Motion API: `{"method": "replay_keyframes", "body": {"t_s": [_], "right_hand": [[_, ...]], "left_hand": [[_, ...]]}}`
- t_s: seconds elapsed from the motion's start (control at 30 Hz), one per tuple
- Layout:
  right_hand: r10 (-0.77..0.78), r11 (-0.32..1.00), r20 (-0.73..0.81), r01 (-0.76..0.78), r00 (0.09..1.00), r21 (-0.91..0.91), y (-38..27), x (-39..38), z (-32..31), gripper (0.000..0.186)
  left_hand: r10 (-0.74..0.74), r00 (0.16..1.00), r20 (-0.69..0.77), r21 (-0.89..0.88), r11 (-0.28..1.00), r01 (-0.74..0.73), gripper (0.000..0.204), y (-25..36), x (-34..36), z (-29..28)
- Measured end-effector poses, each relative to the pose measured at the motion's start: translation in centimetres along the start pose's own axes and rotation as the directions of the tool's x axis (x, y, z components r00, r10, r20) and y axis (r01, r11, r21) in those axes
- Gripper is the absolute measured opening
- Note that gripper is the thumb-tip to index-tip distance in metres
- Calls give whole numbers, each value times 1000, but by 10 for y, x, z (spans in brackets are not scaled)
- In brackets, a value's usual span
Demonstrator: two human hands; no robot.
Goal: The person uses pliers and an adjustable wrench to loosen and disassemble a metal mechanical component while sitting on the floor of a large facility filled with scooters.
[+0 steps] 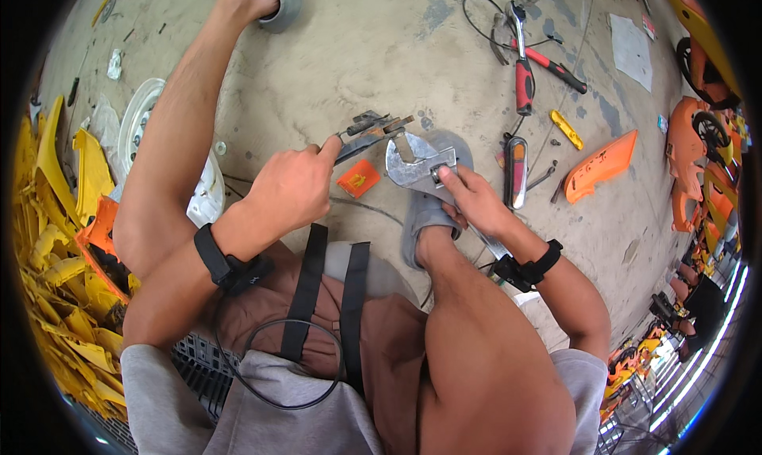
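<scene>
My left hand [295,187] is closed on a dark metal part [367,141], held out at the centre with a small rusty piece at its far tip. My right hand [472,201] grips a large silver adjustable wrench [413,161], its thumb near the adjusting screw and the open jaw beside the metal part; I cannot tell whether they touch. An orange rectangular packet [357,177] lies on the floor just below them. My right foot, in a grey slipper [421,240], is behind the wrench.
Red-handled tools [524,86], a yellow cutter [567,129] and an orange plastic panel [599,165] lie on the floor [333,66] to my right. Yellow plastic panels [59,296] and a white round object [139,113] are at left, with orange scooter-like bodies [686,145] at far right.
</scene>
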State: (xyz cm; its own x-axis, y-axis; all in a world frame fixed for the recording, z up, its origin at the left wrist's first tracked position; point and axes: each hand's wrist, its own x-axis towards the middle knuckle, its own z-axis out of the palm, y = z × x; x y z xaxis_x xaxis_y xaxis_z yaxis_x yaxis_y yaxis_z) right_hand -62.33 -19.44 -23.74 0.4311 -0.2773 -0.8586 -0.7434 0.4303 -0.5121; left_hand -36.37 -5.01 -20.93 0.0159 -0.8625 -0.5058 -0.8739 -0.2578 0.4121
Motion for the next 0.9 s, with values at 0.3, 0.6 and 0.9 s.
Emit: {"method": "replay_keyframes", "body": {"t_s": [0.3,0.6,0.9], "right_hand": [[-177,978,-105,163,979,-133,14,7,5,49],[-23,996,8,23,1000,-86,3,6,-1,52],[42,991,34,-38,999,-127,-5,-6,-3,57]], "left_hand": [[22,1000,-21,-16,1000,-22,25,0,0,2],[28,999,-37,27,999,-27,26,3,-1,5],[62,997,-45,93,994,-58,32,10,-5,13]]}}
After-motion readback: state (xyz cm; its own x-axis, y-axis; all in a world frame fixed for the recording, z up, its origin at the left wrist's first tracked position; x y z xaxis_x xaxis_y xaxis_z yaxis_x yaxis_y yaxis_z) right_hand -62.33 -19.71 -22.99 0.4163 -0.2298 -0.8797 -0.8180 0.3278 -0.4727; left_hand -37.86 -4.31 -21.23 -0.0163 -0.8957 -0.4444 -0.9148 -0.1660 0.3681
